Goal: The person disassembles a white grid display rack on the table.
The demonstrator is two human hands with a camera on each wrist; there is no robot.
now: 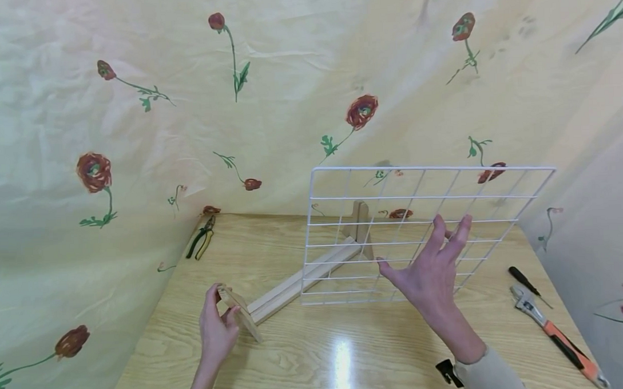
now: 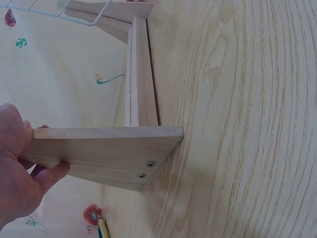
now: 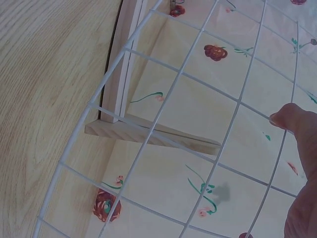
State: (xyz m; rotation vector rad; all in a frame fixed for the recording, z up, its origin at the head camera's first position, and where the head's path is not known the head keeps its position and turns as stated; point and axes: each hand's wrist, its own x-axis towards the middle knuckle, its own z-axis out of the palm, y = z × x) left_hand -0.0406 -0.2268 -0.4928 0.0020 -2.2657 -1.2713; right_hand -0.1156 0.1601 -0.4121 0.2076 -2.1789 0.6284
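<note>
My left hand [image 1: 218, 329] grips the upper end of a flat wooden end board [image 1: 239, 311] on a wooden stand, thumb on one face and fingers on the other. Two screw heads [image 2: 150, 164] show low on that board in the left wrist view. A pair of parallel wooden rails [image 1: 279, 296] runs from it across the table to a second end board [image 1: 361, 233]. Over the far part of the stand, my right hand [image 1: 432, 277] holds a white wire grid panel [image 1: 434, 168], tilted up, with thumb and fingers spread across its wires.
Pliers [image 1: 205, 243] lie at the table's back left corner. Along the right edge are a black-handled screwdriver [image 1: 520, 277] and an adjustable wrench [image 1: 558, 336] with orange grips. A black clip [image 1: 446, 370] shows beside the right sleeve. Flowered cloth [image 1: 288, 121] hangs behind the wooden table [image 1: 291, 361].
</note>
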